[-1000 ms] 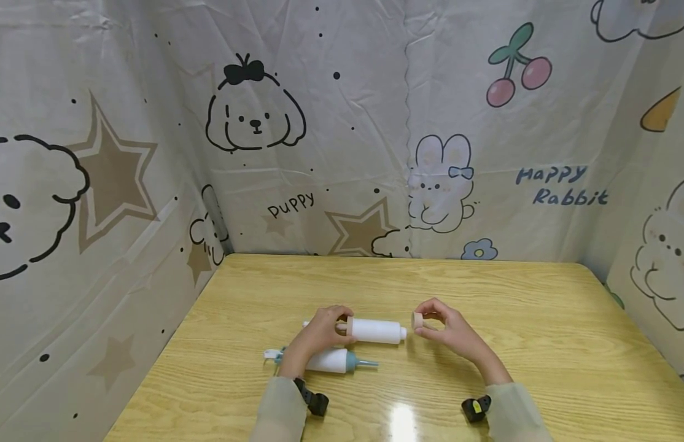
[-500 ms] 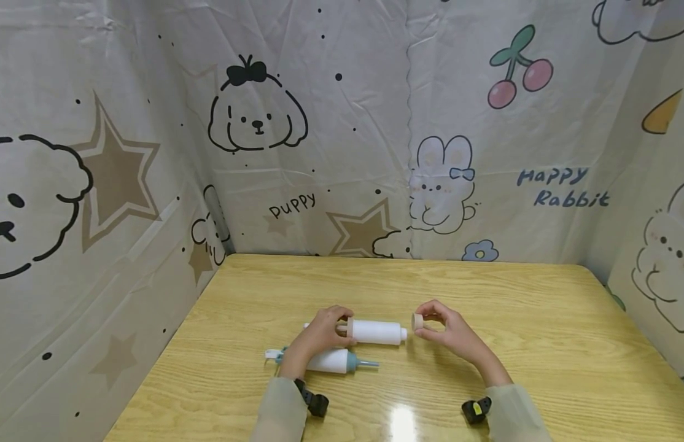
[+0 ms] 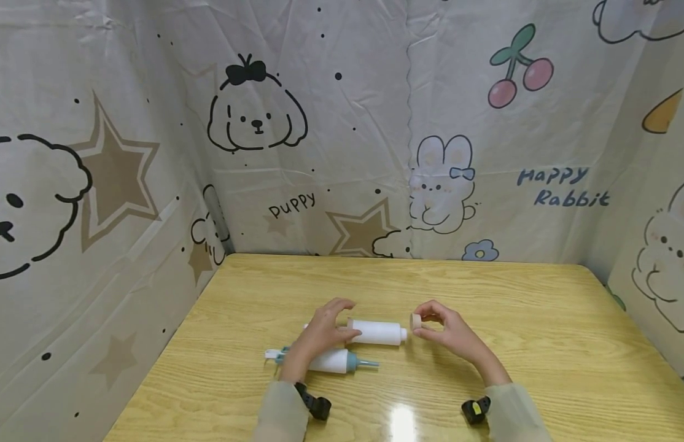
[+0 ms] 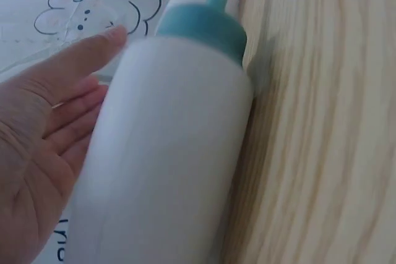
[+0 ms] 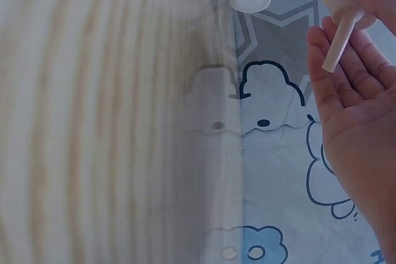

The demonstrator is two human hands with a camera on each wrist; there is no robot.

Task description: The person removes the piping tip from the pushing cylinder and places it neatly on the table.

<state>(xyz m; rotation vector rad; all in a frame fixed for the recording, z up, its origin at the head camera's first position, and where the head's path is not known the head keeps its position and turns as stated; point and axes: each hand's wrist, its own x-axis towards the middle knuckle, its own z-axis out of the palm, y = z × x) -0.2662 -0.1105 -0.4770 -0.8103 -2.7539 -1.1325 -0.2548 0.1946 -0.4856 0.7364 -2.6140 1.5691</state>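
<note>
- 1 white bottle (image 3: 377, 332) is laid on its side near the middle of the table (image 3: 541, 344), its narrow neck pointed toward the person's right; the neck is thereby presented to the right hand, it seems.
- 1 beige nozzle (image 3: 415, 322) is held just beside that neck, apart from it. It is pinched between thumb and fingers of the right hand (image 3: 448, 328); its wide end seems turned toward the neck, with the thin spout toward the palm, probably so that the opening is kept free of fingers.
- The bottle's beige rear end is flanked by the left hand (image 3: 323, 328), whose thumb and fingers are spread apart, gripping nothing; whether the bottle is touched by the thumb cannot be told.
- A 2nd bottle (image 3: 331, 361), teal-capped, is laid nearer the person, roughly parallel, partly covered by the left wrist.
- 2 wrist cameras (image 3: 320, 407) are worn by the sleeves.
- The table is backed by a cartoon-printed cloth (image 3: 369, 129).
</note>
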